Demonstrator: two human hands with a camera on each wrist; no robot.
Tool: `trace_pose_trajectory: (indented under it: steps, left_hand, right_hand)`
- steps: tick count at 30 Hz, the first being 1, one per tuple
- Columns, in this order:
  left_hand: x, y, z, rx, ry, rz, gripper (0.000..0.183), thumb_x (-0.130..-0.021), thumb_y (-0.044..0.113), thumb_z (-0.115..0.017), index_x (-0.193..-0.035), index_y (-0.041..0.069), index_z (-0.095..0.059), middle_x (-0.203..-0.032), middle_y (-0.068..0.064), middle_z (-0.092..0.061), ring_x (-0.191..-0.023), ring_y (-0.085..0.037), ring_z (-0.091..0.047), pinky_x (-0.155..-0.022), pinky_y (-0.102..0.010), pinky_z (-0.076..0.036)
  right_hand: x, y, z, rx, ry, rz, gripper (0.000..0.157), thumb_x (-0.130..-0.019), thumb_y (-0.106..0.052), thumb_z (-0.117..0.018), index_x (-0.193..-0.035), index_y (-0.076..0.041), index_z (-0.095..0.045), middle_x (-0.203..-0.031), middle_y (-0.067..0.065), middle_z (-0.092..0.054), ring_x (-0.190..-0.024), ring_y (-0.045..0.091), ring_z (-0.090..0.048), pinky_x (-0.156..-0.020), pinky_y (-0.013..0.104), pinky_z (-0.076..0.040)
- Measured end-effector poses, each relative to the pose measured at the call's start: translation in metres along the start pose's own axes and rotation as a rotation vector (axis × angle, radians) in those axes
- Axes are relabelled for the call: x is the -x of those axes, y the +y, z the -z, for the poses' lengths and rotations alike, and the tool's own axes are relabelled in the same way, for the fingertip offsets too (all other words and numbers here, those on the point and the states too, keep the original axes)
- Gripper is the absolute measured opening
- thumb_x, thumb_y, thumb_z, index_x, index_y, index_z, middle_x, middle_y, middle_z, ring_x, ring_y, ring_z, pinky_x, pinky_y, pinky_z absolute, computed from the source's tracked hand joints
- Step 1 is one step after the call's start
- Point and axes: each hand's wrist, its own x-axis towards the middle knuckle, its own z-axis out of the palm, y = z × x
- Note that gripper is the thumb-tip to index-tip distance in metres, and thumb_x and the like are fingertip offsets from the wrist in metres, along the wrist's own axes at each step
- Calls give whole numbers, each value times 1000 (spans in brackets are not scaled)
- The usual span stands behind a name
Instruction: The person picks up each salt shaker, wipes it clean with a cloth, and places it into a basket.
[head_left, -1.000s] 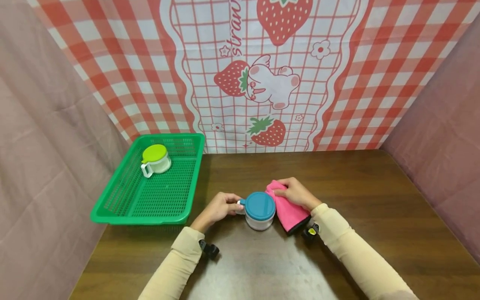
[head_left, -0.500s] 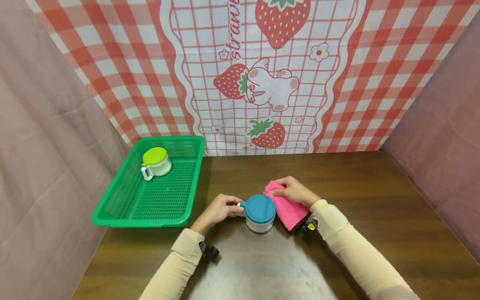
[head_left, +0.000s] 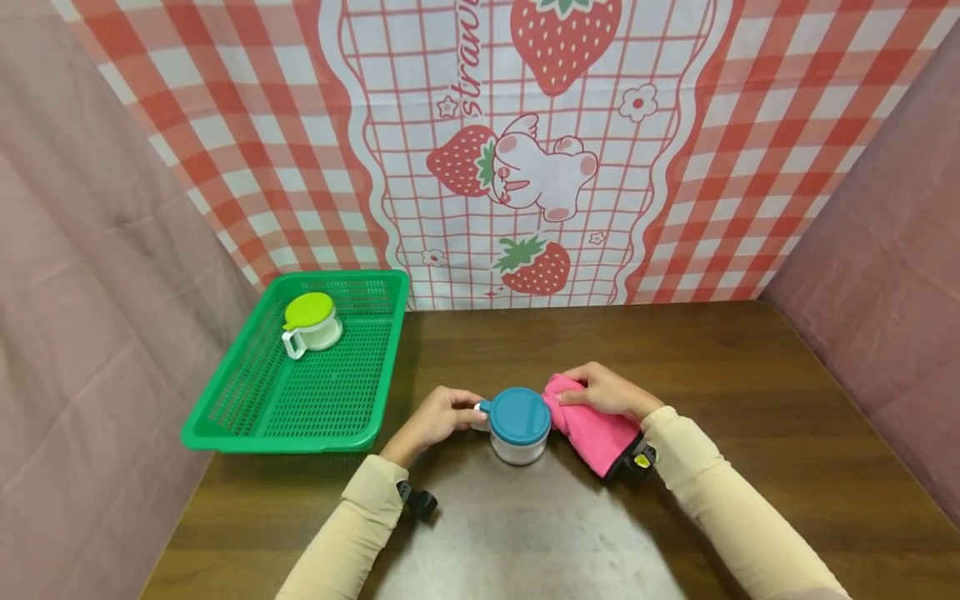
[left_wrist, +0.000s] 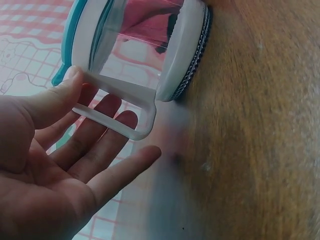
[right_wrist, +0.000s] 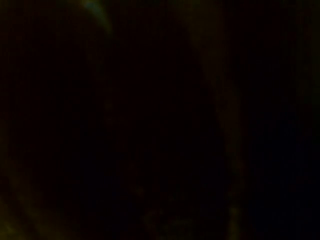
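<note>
A clear seasoning jar (head_left: 519,418) with a blue lid and a white handle (left_wrist: 145,117) stands upright on the wooden table. My left hand (head_left: 441,421) pinches that handle, thumb at the lid side and fingers passing behind the loop, as the left wrist view shows. On the jar's other side my right hand (head_left: 611,390) grips a bunched pink cloth (head_left: 600,437) with a dark edge. The cloth's upper end lies right at the jar's side, and its lower part hangs toward the wrist. Nearly everything in the right wrist view is dark.
A green plastic basket (head_left: 382,367) stands at the left of the table (head_left: 750,400). Inside it, near the back, sits a similar jar with a lime-green lid (head_left: 310,309). A red checked strawberry-print cloth (head_left: 540,167) hangs behind, with plain pinkish curtains on both sides.
My right hand has moved a little right and toward me with the pink cloth, along the jar's side. The left hand and the jar stay in place.
</note>
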Motion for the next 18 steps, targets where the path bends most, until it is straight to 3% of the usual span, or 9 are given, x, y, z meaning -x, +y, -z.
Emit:
trace_pose_trajectory:
  steps: [12,18]
  left_hand:
    - [-2,-7,0,43,-18,3,26,-86,4,-70,-108,-11,-68,-97,-21,-71,-75,-7,-60,-74,-42,-59]
    - [-2,-4,0,43,-22,15,26,-86,4,-70,-108,-11,-68,-97,-20,-70,-75,-8,-60,-75,-41,-59]
  right_hand:
    - [-17,-1,-2,23,12,33,23,-88,-14,-69,-106,-1,-72,-86,3,-66,-60,4,-48,-54,18,-40]
    - [-33,-3,-1,49,31,39,23,-86,-13,-71,-107,-3,-73,-99,10,-71,-70,7,-52,-58,19,-42]
